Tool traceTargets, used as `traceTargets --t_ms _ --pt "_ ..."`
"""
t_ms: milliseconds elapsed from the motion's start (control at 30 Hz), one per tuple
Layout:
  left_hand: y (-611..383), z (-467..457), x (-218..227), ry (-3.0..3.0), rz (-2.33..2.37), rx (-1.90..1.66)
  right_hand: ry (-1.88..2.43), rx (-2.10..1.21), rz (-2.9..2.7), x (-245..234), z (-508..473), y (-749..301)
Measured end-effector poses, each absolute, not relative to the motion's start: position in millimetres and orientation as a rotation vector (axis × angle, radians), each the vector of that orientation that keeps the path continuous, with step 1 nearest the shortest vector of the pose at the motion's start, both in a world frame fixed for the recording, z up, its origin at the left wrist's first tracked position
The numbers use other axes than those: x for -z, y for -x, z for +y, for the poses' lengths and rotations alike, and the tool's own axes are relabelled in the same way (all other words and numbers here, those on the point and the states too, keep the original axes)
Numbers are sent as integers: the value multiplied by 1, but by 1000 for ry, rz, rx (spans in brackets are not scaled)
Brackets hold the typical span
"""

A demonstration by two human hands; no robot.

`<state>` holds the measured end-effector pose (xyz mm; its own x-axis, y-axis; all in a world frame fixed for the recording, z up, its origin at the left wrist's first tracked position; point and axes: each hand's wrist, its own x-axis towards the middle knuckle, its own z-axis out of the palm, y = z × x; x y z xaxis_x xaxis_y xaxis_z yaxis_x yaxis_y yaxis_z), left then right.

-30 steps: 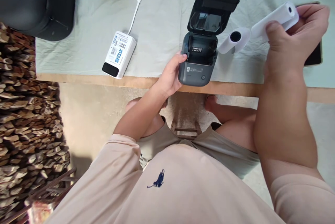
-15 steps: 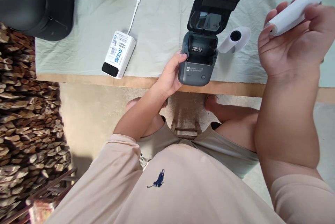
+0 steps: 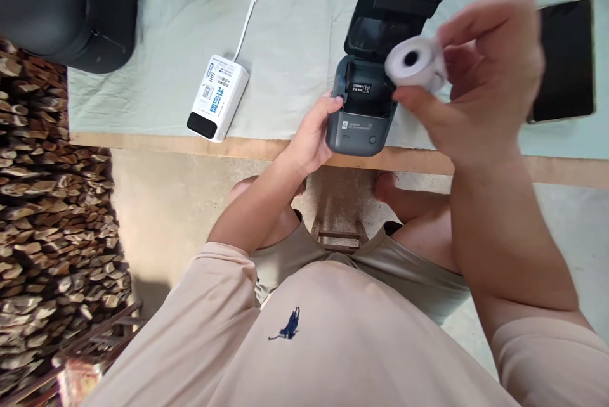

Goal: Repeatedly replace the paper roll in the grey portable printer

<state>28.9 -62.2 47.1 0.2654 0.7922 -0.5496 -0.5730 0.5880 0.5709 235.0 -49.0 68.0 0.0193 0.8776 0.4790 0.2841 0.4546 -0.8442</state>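
My left hand (image 3: 316, 131) grips the left side of a dark grey label printer (image 3: 359, 137), its thumb on the rim of the compartment. The printer's lid (image 3: 397, 14) stands raised, and the compartment shows a small printed label inside. Fingers and thumb of my right hand (image 3: 485, 77) are closed around a white paper roll (image 3: 425, 71), held just right of the compartment. The roll's round end with a dark core hole faces me; the hand is slightly blurred. Whatever lies on the cloth behind this roll and hand is hidden.
A white power bank (image 3: 219, 96) with a short cable (image 3: 243, 26) lies left on the cloth-covered table (image 3: 290, 45). A dark phone (image 3: 566, 61) lies at the right. A black case (image 3: 71, 7) sits at the far left. The wooden table edge (image 3: 228, 146) runs in front.
My right hand has swung left from the far right to the printer with the paper roll, uncovering the phone. The second roll beside the printer is no longer visible. My left hand keeps its grip.
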Motion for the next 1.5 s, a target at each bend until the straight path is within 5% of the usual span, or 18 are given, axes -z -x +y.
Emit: traceTargets --t_ms 200,1500 --pt "-26 -65 -41 -473 873 -951 1510 -557 -1802 -83 -56 -212" --pt "-26 -63 -41 -370 909 -930 1428 -201 -2081 -58 -54 -216"
